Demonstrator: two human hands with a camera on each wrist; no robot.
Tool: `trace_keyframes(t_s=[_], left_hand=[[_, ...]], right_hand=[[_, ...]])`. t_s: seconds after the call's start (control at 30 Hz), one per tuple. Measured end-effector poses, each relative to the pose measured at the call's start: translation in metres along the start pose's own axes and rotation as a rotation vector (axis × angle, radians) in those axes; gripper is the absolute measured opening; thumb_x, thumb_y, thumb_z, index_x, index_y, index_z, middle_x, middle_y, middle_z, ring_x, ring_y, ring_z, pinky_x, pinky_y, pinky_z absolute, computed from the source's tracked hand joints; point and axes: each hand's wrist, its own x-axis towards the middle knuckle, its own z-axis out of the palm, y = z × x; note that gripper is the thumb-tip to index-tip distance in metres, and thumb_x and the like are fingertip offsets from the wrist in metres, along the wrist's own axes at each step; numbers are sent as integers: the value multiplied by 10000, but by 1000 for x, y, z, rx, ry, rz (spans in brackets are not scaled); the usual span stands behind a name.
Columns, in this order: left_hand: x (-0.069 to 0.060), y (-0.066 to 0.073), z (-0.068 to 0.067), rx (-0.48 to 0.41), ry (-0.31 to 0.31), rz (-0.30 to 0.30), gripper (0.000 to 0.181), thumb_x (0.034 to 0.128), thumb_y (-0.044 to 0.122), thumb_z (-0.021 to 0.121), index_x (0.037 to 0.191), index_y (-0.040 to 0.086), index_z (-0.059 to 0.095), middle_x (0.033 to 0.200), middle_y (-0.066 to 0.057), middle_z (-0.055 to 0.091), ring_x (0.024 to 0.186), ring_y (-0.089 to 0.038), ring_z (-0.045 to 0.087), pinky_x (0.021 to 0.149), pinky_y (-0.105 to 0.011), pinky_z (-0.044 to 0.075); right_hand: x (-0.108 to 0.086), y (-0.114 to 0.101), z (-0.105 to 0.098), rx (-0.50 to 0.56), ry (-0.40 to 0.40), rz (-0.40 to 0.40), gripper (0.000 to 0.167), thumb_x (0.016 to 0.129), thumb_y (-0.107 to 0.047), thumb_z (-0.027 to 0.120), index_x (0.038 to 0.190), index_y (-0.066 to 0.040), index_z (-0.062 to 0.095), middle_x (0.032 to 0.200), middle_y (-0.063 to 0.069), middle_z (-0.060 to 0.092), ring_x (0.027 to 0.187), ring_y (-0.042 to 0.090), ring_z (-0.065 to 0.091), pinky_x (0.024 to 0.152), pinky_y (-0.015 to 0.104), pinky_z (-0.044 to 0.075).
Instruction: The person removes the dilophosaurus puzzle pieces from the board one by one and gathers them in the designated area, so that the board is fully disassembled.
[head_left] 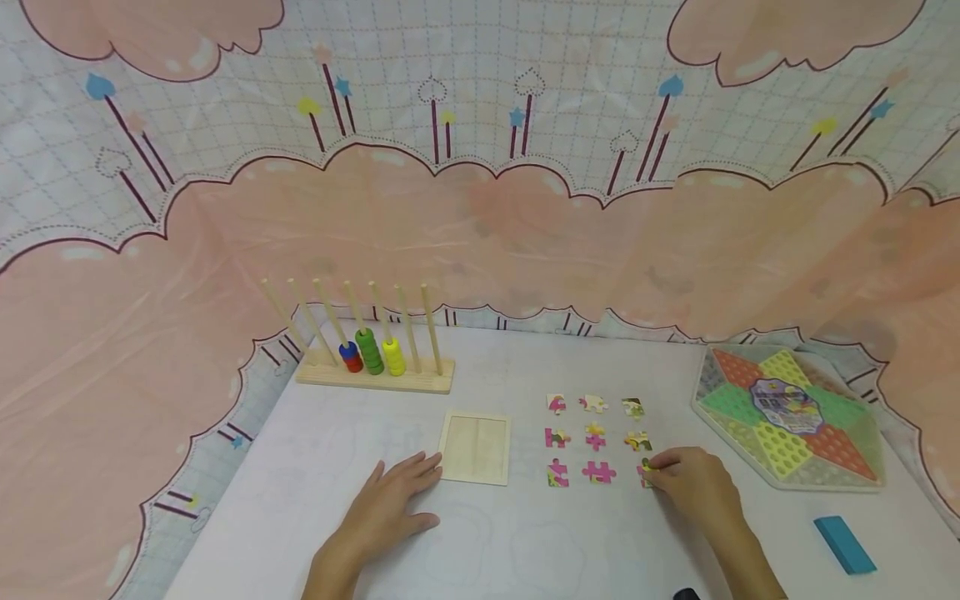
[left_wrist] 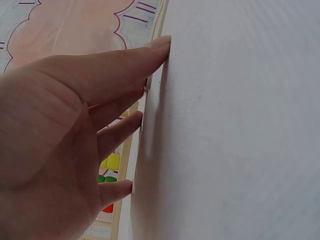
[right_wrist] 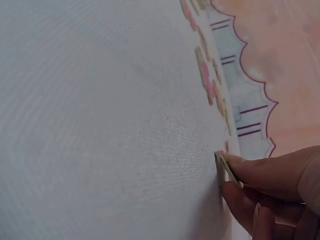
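Note:
My right hand (head_left: pixel 693 487) pinches a small jigsaw piece (right_wrist: pixel 227 169) between thumb and fingers, and the right wrist view shows that piece tilted up off the white table. In the head view it is the lower right one of several pink, green and yellow puzzle pieces (head_left: pixel 598 472) laid out in rows. My left hand (head_left: pixel 390 508) rests on the table with its fingers spread. Its fingertips lie beside the lower left corner of a square wooden puzzle tray (head_left: pixel 475 482). The left wrist view shows the left hand (left_wrist: pixel 65 125) holding nothing.
A wooden abacus stand (head_left: pixel 375 379) with upright pegs and coloured rings stands at the back left. On the right lies an octagonal patterned board (head_left: pixel 787 408) with a blue block (head_left: pixel 845 544) in front of it. A printed cloth (head_left: pixel 480 233) hangs behind the table.

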Motion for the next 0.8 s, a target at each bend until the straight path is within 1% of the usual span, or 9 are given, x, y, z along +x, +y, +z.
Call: trace_keyframes(t_s=[0.13,0.33,0.43,0.6,0.8], left_hand=[[0,0,0,-3,2,0,644,777,259,873,1364,108,655,1559,27,535,1502,-303,438,1202,-762,187],[0,-1,1,-3,11,12,644,769,251,877,1357,102,659,1552,17,544,1495,-301,446,1194,-769,191],[0,-1,1,-2,14,16,650,763,252,881,1355,101,660,1551,13,546,1493,-297,450,1191,-772,192],[0,-1,1,0,12,14,656,759,264,883,1356,107,661,1552,12,544,1492,-300,450,1187,-776,190],[0,-2,1,2,21,23,655,758,269,880,1354,108,662,1551,13,545,1487,-299,456,1180,-780,197]], right_hand=[[1,-2,-1,-29,1,13,199,836,-330,815,934,-157,808,1119,173,759,954,285,679,649,391,512],[1,0,-2,-46,6,6,174,831,-338,820,911,-185,801,1112,156,760,954,287,684,636,388,505],[2,2,-1,-53,8,-1,205,828,-378,826,918,-196,798,1062,110,768,908,246,671,618,352,477],[1,7,1,-34,5,-12,234,824,-396,831,929,-191,790,940,11,759,835,173,641,597,297,432],[2,9,2,-8,11,-35,227,835,-369,826,930,-167,787,924,10,767,821,153,668,603,302,465]])
